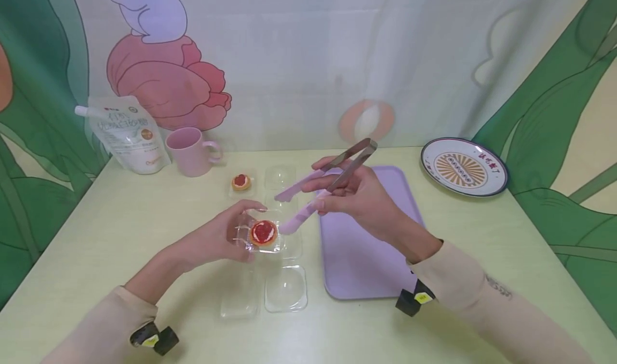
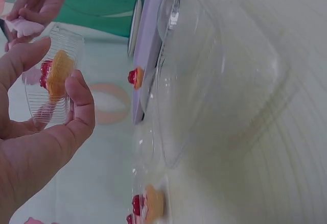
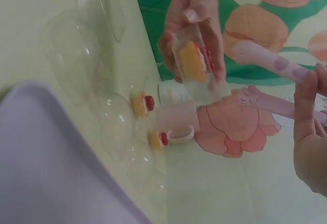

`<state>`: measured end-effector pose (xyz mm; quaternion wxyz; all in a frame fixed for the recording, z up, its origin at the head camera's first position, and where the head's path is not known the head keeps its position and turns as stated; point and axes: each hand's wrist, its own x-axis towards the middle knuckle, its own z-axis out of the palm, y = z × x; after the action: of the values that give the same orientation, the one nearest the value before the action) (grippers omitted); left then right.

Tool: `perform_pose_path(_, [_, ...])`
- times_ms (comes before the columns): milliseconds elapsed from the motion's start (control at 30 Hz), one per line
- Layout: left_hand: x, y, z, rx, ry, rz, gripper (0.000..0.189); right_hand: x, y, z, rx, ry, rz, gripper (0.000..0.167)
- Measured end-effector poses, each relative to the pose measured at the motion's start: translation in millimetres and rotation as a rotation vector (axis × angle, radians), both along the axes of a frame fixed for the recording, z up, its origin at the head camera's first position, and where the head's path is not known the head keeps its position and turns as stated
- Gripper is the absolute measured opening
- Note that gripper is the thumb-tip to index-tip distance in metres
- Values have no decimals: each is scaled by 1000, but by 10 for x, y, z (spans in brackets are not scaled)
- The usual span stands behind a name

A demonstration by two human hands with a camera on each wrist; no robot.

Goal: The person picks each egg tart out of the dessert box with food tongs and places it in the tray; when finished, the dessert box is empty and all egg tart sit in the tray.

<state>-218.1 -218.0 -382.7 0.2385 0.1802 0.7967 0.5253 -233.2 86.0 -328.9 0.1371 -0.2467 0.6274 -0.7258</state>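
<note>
Nearest on the pale tabletop point(image 1: 366, 334), a square transparent lid point(image 1: 286, 289) lies beside another transparent plastic piece point(image 1: 238, 297). Above and beyond them, the left hand point(image 1: 226, 235) grips a transparent container point(image 2: 33, 94) between thumb and fingers; a red-topped tart point(image 1: 263, 233) sits inside. The right hand point(image 1: 354, 198) holds tongs point(image 1: 355, 166), their arms spread. In the head view the lower tip appears to meet the container's edge; the right wrist view shows both paw-shaped tips point(image 3: 250, 97) apart from it. The left wrist view alone reveals the container's ribbed wall and the tart's fluted side. Farther back, a second tart point(image 1: 241, 182) rests in its own transparent packaging; the right wrist view adds a third tart point(image 3: 142, 104), nearer than that one and unseen from the head. The left wrist view shows a small tart point(image 2: 137, 77) against the lilac tray point(image 1: 359, 273) — whether on it or before it cannot be told. The tray's raised rim runs beneath the right forearm, with tabletop between its right edge and the plate point(image 1: 465, 167). A mug point(image 1: 190, 155) and a white pouch point(image 1: 127, 139) occupy the far left corner, touching or nearly so — just before the curtain point(image 1: 289, 64) at the table's back edge.
</note>
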Motion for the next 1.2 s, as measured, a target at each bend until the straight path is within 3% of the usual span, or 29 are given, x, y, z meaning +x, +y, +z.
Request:
perform_pose_path(267, [22,110,0,-11,-18,-15,80,61,-140,-135,86,58,31,52])
perform_pose_path(567, [47,163,4,21,6,-27,78,123,-232,-170,259,237,23,44])
perform_pose_path(933, [65,164,33,-2,26,-14,81,158,-261,-162,304,291,-32,43])
perform_pose_path(1200, [55,121,35,-4,11,-6,76,122,-259,-112,251,310,-53,34])
